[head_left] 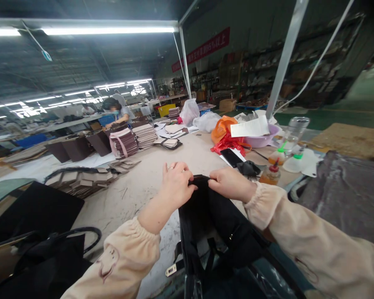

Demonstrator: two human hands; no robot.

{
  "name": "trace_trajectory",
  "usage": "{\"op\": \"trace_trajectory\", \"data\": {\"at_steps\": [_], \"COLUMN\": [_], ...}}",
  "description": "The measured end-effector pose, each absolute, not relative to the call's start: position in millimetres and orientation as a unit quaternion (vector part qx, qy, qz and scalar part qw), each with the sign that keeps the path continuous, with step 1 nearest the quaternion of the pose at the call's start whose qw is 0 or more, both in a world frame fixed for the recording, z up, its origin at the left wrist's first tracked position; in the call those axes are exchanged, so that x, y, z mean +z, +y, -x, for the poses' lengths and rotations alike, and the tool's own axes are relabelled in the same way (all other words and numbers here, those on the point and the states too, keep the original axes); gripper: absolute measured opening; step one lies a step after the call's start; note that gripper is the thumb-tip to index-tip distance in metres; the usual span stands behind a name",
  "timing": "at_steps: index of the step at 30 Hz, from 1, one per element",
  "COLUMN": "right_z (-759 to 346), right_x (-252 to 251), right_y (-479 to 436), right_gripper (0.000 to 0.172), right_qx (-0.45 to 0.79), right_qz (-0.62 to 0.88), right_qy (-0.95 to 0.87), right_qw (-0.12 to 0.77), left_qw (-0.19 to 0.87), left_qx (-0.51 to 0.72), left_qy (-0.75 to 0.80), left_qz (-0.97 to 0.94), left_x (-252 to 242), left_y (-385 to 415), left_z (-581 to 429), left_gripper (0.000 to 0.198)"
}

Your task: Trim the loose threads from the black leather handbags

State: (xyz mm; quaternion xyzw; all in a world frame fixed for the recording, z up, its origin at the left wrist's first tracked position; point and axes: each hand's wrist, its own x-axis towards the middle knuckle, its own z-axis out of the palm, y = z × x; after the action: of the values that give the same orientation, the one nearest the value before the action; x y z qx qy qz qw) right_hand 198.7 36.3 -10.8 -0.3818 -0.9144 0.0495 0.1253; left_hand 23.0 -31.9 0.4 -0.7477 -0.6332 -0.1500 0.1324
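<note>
A black bag point(233, 224) stands in front of me with its mouth open toward me, its far end reaching up between my hands. My left hand point(177, 185) pinches the left side of that far edge, thumb and fingers closed on it. On the opposite side my right hand point(229, 182) grips the edge, fingers curled over the black fabric. A small metal buckle piece point(171, 270) on a strap hangs at the bag's left side. The bag's inside is dark, and its near end runs out of view at the bottom.
Black bags point(37, 211) lie at the left. Beyond them sit stacked brown panels point(123, 143) and loose board pieces point(81, 182). A phone point(232, 158), glue bottles point(271, 172) and a purple basin point(258, 139) are to the right. Another person point(120, 114) works farther back.
</note>
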Motion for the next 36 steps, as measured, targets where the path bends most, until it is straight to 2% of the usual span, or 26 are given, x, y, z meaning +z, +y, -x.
{"op": "trace_trajectory", "data": {"at_steps": [5, 22, 31, 36], "right_z": [-198.7, -201.7, -201.4, -202.0], "right_x": [-12.3, -9.5, -7.3, -8.1], "right_y": [36.4, 33.5, 30.9, 36.0], "right_gripper": [0.03, 0.03, 0.031, 0.031], "right_qx": [0.045, 0.045, 0.049, 0.059], "right_qz": [0.383, 0.396, 0.39, 0.384], "right_qy": [-0.913, -0.91, -0.913, -0.916], "right_qw": [0.131, 0.117, 0.107, 0.099], "left_qw": [0.156, 0.096, 0.003, -0.008], "left_qx": [-0.148, -0.161, -0.259, -0.248], "left_qy": [-0.649, -0.625, -0.616, -0.631], "left_qz": [0.73, 0.758, 0.744, 0.735], "left_x": [1.8, -1.2, -9.2, -11.7], "left_y": [-31.6, -28.4, -27.6, -23.4], "left_z": [-27.3, -23.9, -17.2, -18.7], "left_gripper": [0.023, 0.011, 0.01, 0.012]}}
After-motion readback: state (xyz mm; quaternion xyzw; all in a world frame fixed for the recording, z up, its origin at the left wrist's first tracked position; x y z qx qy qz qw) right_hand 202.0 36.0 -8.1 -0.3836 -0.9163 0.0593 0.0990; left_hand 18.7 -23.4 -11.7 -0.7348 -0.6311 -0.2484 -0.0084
